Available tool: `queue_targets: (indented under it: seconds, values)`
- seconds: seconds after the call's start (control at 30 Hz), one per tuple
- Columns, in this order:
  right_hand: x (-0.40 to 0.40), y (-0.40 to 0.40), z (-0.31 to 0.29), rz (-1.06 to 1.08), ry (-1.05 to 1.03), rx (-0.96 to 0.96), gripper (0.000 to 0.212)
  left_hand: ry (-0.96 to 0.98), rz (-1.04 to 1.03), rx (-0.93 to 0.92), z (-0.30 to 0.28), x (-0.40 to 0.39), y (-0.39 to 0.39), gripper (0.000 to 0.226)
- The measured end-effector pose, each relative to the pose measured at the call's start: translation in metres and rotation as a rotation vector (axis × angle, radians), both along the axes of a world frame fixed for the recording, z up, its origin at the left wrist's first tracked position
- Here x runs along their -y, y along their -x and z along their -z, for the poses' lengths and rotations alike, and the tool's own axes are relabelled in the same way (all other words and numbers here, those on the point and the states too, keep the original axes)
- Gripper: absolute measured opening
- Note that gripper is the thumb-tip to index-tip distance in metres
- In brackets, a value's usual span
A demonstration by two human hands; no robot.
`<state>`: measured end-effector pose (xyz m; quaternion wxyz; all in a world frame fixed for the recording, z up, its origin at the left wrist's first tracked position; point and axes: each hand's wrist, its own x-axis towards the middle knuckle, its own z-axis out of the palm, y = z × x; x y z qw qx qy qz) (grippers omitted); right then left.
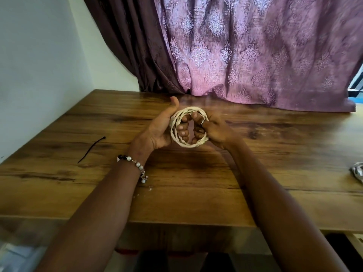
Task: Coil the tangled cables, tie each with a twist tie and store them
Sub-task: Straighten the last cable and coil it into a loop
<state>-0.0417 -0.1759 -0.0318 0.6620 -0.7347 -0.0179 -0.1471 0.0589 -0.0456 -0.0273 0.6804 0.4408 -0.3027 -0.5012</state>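
Both hands grip upright cream cable coil (189,127), opening facing camera

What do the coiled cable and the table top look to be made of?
Coiled cable: cream, twisted strands with a matte look, probably braided fabric sheathing or rubbery plastic; blur leaves it open. Table: brown wood grain with knots and soft sheen, either varnished wood or laminate.

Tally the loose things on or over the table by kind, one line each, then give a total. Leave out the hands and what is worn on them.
Cream cable coil, held in both hands above the table: 1
Dark twist tie, lying on the wood to the left: 1
Grey-white bundle at the right edge, cut off by the frame, kind unclear: 1
Total: 3
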Motion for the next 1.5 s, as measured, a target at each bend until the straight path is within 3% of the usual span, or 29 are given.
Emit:
queue_targets:
  seconds: [0.1, 0.2, 0.37, 0.5, 0.6, 0.67, 0.77, 0.9, 0.97, 1.07, 1.17, 1.27, 1.5]
  values:
    - [0.004, -0.001, 0.003, 0.096, 0.245, 0.011, 0.024, -0.011, -0.018, 0.055, 0.001, -0.002, 0.002, 0.053]
    - [0.009, -0.001, 0.004, 0.106, 0.335, -0.01, 0.03, 0.001, -0.061, 0.103, 0.003, -0.003, 0.001, 0.031]
    - [0.013, 0.004, 0.004, -0.051, 0.024, -0.056, 0.021, -0.019, -0.079, 0.153, 0.002, -0.004, 0.004, 0.031]
    - [0.019, 0.003, 0.004, -0.092, -0.138, -0.093, 0.033, -0.103, -0.179, 0.199, -0.002, -0.003, 0.006, 0.043]
    - [0.018, 0.0, 0.004, -0.056, -0.242, -0.109, 0.057, -0.147, -0.265, 0.32, -0.002, -0.001, 0.007, 0.045]
    - [0.017, -0.003, 0.0, -0.009, -0.268, -0.121, 0.061, -0.175, -0.302, 0.406, 0.0, 0.001, 0.008, 0.045]
    - [0.015, -0.005, -0.007, 0.143, -0.166, -0.161, 0.056, -0.171, -0.29, 0.408, 0.0, 0.001, 0.012, 0.046]
    - [0.003, 0.001, -0.012, 0.251, 0.263, -0.1, 0.051, -0.194, -0.348, 0.301, 0.001, 0.002, 0.012, 0.054]
    - [0.001, 0.002, -0.012, 0.218, 0.35, -0.063, 0.044, -0.187, -0.39, 0.272, 0.002, 0.002, 0.01, 0.054]
    - [-0.001, -0.003, -0.01, 0.146, 0.215, -0.052, 0.038, -0.121, -0.428, 0.22, -0.002, 0.002, 0.015, 0.051]
    - [-0.013, -0.005, -0.015, 0.232, -0.053, -0.112, 0.047, -0.083, -0.512, 0.28, -0.001, 0.006, 0.018, 0.053]
    - [-0.017, -0.009, -0.018, 0.263, -0.138, -0.117, 0.048, -0.078, -0.556, 0.319, 0.003, 0.008, 0.019, 0.054]
    - [-0.02, -0.015, -0.013, 0.148, -0.338, -0.083, 0.04, -0.014, -0.595, 0.092, 0.0, 0.001, 0.019, 0.051]
